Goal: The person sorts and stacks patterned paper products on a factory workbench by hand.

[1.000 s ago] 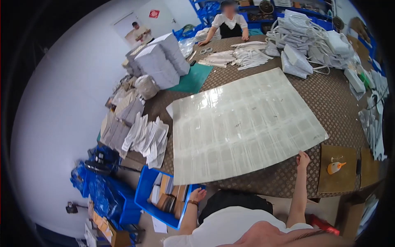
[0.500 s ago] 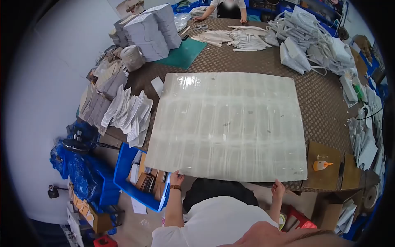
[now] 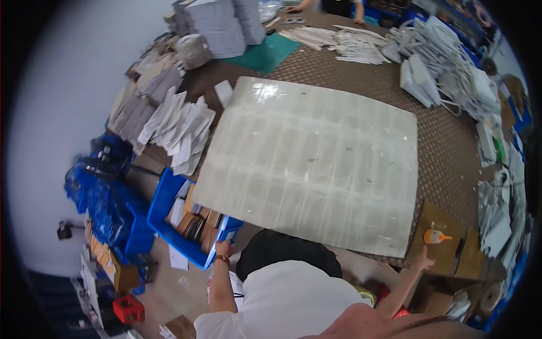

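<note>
A large pale, glossy sheet lies on the brown patterned table. My left hand is off the sheet, at the right rim of the blue bin; its fingers are too small and blurred to read. Beyond the sheet's lower right corner is my right hand, fingers apart and holding nothing. Just above it, a small bottle with orange parts lies on a brown board.
White stacks stand on a green mat. Thin white strips and white bundles lie at the back. White pieces are piled left. Another person's hand rests on the far edge.
Both my hands have left the sheet's near edge, the left moving to the blue bin and the right outward toward the bottle. The view has tilted, and the sheet appears rotated.
</note>
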A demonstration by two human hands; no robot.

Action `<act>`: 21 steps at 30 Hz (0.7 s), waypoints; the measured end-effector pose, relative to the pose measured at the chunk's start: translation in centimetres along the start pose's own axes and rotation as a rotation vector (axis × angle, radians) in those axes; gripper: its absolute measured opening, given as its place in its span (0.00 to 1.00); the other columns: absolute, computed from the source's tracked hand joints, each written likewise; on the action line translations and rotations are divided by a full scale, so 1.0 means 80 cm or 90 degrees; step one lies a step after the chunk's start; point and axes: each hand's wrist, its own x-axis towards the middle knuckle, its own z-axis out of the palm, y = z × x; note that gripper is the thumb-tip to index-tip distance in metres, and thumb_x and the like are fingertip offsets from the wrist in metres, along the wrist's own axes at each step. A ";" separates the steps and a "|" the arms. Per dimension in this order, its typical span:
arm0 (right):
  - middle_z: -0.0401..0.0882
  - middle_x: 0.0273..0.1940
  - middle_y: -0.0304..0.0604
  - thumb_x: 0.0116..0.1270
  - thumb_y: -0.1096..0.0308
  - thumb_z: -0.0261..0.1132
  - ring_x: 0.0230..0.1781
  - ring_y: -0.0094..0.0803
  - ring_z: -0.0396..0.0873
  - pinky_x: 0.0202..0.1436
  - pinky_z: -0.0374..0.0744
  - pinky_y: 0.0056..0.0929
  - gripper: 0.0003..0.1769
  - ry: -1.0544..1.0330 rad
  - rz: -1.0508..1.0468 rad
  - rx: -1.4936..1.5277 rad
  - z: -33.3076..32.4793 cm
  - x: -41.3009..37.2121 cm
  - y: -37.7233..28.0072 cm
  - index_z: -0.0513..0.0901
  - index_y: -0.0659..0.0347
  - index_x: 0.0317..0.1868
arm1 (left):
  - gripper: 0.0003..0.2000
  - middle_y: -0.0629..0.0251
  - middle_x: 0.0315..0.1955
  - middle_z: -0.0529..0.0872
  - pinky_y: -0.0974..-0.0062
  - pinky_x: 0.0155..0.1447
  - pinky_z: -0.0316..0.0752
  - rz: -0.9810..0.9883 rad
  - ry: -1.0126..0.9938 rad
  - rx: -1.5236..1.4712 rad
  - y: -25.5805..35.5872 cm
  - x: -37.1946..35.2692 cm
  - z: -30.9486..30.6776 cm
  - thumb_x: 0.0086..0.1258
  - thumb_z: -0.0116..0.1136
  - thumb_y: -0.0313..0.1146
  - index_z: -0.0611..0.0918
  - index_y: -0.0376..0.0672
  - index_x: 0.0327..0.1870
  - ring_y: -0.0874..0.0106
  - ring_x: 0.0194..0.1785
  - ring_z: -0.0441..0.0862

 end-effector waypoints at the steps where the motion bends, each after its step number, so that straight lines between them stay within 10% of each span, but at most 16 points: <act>1: 0.75 0.58 0.54 0.47 0.55 0.82 0.53 0.47 0.77 0.57 0.79 0.45 0.47 0.092 -0.047 -0.207 0.018 0.008 -0.012 0.70 0.65 0.65 | 0.28 0.60 0.31 0.81 0.64 0.29 0.78 -0.026 0.023 0.087 -0.011 -0.007 -0.016 0.63 0.59 0.25 0.64 0.43 0.64 0.65 0.29 0.83; 2: 0.74 0.61 0.55 0.42 0.50 0.84 0.56 0.50 0.77 0.59 0.78 0.47 0.53 0.184 -0.102 -0.410 0.038 0.017 -0.025 0.69 0.62 0.66 | 0.30 0.60 0.31 0.81 0.64 0.30 0.78 -0.055 0.048 0.172 -0.021 -0.013 -0.032 0.63 0.59 0.25 0.62 0.43 0.67 0.65 0.30 0.83; 6: 0.73 0.62 0.46 0.38 0.43 0.83 0.59 0.49 0.75 0.64 0.72 0.55 0.56 0.009 -0.249 -0.212 0.088 0.080 0.010 0.69 0.55 0.67 | 0.28 0.60 0.33 0.82 0.65 0.32 0.78 -0.179 0.095 0.035 -0.043 -0.079 -0.086 0.66 0.57 0.27 0.63 0.45 0.68 0.64 0.30 0.84; 14: 0.82 0.51 0.51 0.48 0.52 0.80 0.53 0.50 0.80 0.52 0.81 0.43 0.39 -0.142 -0.084 -0.290 0.090 0.103 -0.044 0.77 0.62 0.58 | 0.19 0.60 0.39 0.85 0.65 0.39 0.78 -0.250 0.077 0.075 -0.060 -0.112 -0.132 0.70 0.53 0.30 0.73 0.47 0.62 0.62 0.35 0.86; 18: 0.81 0.49 0.53 0.50 0.53 0.79 0.50 0.47 0.81 0.49 0.81 0.39 0.37 0.030 -0.037 -0.497 0.102 0.040 -0.086 0.75 0.65 0.56 | 0.15 0.60 0.38 0.86 0.68 0.38 0.79 -0.164 0.117 0.099 -0.028 -0.068 -0.129 0.69 0.55 0.30 0.78 0.44 0.57 0.65 0.35 0.87; 21: 0.78 0.49 0.51 0.54 0.54 0.78 0.49 0.43 0.79 0.52 0.78 0.37 0.37 -0.174 -0.062 0.048 0.149 0.009 -0.040 0.72 0.65 0.56 | 0.15 0.62 0.42 0.87 0.70 0.41 0.80 0.012 0.137 0.166 0.035 -0.023 -0.113 0.70 0.52 0.28 0.78 0.44 0.57 0.67 0.40 0.85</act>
